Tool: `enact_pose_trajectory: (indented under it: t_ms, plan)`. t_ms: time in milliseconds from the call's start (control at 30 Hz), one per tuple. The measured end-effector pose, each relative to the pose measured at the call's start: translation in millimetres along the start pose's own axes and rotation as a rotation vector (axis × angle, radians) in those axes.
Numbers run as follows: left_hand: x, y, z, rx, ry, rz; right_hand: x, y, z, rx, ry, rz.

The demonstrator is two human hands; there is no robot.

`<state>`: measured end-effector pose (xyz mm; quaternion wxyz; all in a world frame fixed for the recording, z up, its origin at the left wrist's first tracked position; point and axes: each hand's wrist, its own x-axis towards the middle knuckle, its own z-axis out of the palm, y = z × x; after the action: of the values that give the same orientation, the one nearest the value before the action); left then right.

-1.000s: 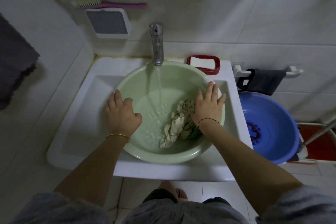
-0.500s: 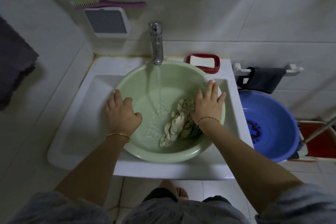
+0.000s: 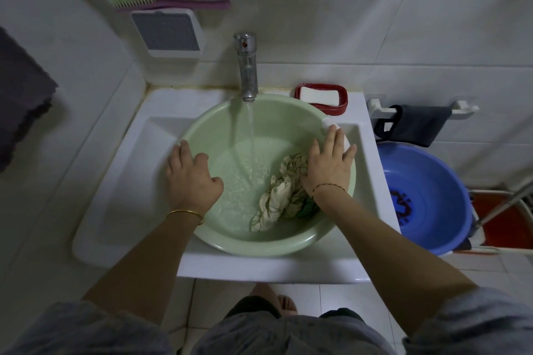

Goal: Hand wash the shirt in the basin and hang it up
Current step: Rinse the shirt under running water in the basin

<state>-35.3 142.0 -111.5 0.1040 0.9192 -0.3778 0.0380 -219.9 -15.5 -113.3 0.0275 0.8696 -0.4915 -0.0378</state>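
A pale green basin (image 3: 230, 245) sits in the white sink (image 3: 115, 187) under a metal tap (image 3: 247, 66) that runs water into it. A crumpled cream shirt with green lines (image 3: 281, 193) lies wet at the basin's right side. My left hand (image 3: 191, 179) rests over the basin's left rim, fingers curled on the edge. My right hand (image 3: 330, 166) lies flat on the right rim, fingers spread, its heel beside the shirt. Neither hand holds the shirt.
A red soap dish with white soap (image 3: 320, 96) stands behind the basin. A blue basin (image 3: 432, 202) sits lower at the right, below a dark cloth on a wall bar (image 3: 415, 124). A brush (image 3: 161, 3) rests above a vent. A dark towel (image 3: 20, 95) hangs left.
The water level in the green basin has risen slightly. Both hands stay on the rim in the same places.
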Motion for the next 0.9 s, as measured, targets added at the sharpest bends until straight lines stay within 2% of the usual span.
enact_pose_trajectory:
  t_ms: [200,900]
  plan:
    - [0.7,-1.0,0.8,0.001,-0.042,-0.005,1.5,-1.2,1.7,0.006,0.01,0.003]
    - [0.0,0.7,-1.1,0.036,-0.037,-0.009,2.7,-1.5,4.9,0.018,0.025,0.006]
